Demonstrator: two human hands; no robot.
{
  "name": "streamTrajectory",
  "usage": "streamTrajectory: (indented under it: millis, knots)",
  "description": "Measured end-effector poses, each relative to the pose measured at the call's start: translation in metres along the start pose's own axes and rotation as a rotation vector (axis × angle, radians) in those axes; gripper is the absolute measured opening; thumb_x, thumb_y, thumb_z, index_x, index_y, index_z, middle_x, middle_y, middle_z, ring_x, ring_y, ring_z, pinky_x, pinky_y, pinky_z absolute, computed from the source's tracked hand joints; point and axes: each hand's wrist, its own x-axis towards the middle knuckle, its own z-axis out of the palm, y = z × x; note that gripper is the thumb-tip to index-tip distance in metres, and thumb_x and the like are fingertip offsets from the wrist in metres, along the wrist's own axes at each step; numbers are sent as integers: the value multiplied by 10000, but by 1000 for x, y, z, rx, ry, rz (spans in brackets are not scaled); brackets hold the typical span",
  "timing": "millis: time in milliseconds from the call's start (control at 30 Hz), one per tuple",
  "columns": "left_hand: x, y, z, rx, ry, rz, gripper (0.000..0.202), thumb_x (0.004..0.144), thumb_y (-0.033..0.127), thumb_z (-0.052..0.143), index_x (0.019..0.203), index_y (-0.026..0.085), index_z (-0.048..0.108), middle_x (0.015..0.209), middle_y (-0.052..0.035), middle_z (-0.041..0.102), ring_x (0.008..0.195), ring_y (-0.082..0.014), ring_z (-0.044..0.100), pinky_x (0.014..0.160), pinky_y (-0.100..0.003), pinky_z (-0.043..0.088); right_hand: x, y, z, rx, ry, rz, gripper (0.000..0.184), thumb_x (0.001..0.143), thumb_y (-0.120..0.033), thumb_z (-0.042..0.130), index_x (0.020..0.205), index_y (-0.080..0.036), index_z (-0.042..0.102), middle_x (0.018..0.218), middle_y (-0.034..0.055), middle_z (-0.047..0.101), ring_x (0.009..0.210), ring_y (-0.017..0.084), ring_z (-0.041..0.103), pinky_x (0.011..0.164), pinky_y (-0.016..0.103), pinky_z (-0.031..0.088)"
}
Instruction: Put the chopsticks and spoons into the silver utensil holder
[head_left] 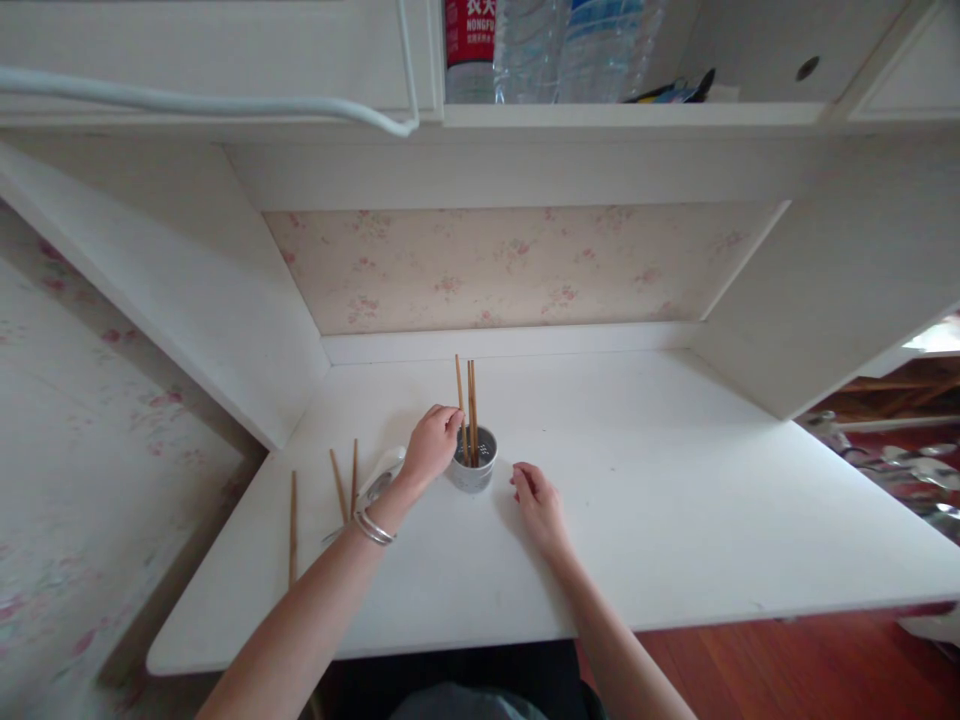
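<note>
A small grey cup (474, 472) stands on the white desk (675, 500) with three wooden chopsticks (470, 408) upright in it. My left hand (430, 443), with bracelets on the wrist, is at the cup's left rim, its fingers pinched on the leftmost chopstick. My right hand (538, 504) rests on the desk just right of the cup, fingers loosely curled, holding nothing. Three loose chopsticks (341, 485) lie on the desk to the left. A spoon (375, 487) lies beside them, partly hidden under my left wrist.
White desk side panels rise at left and right, and floral wallpaper covers the back. On the shelf above stand water bottles (570, 45) and a red-labelled bottle (469, 40). A white cable (225, 102) runs along the upper left. Red wooden floor shows at the lower right.
</note>
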Motion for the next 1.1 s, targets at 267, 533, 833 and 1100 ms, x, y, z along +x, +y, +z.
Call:
streamTrajectory:
  millis: [267, 533, 833, 1100]
  knots:
    - [-8, 1, 7, 13, -16, 7, 271, 930, 300, 405, 893, 201, 655, 912, -40, 622, 851, -159, 599, 814, -280, 455, -1, -1, -1, -19, -10, -9, 384, 882, -504, 410, 1001, -204, 617, 828, 47, 672, 715, 183, 616, 687, 301, 482]
    - [-8, 4, 3, 2, -42, 11, 278, 924, 319, 417, 876, 213, 669, 916, -39, 627, 857, -165, 603, 829, -294, 458, 0, -1, 0, -30, 2, -22, 399, 867, -510, 414, 981, -197, 632, 815, 54, 673, 721, 192, 617, 676, 304, 483]
    - [-15, -1, 0, -119, -34, -20, 315, 930, 370, 404, 1020, 190, 646, 1017, -72, 637, 896, -160, 615, 829, -289, 487, -1, -2, 0, -19, 5, 1, 362, 867, -502, 435, 981, -216, 626, 825, 34, 669, 700, 172, 606, 679, 291, 468]
    - [-84, -1, -9, -325, 90, -295, 286, 908, 397, 439, 991, 169, 589, 952, -72, 651, 836, -168, 608, 780, -299, 483, -11, -12, -5, 223, 242, 48, 305, 871, -475, 464, 884, -194, 582, 663, -21, 531, 572, 128, 474, 544, 239, 390]
